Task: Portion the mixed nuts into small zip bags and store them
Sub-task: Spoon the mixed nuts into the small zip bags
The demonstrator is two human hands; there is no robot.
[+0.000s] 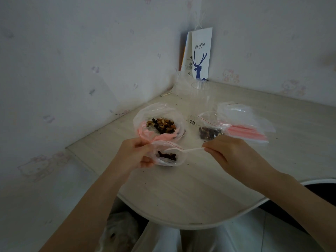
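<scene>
My left hand (135, 153) grips the mouth of a small zip bag (168, 157) just above the table, with a few dark nuts in its bottom. My right hand (229, 151) pinches the handle of a white plastic spoon (189, 150) whose bowl is inside the bag's mouth. Behind them a large open plastic bag (156, 113) holds the mixed nuts (161, 125). To its right lies a small bag with nuts (209, 132), partly on a stack of empty red-striped zip bags (245, 131).
A clear plastic cup (201, 96) stands behind the bags. A white coffee paper bag (200, 55) leans in the wall corner. The light wooden table (190, 193) has a rounded front edge, with crumbs scattered on it. Walls close in at left and back.
</scene>
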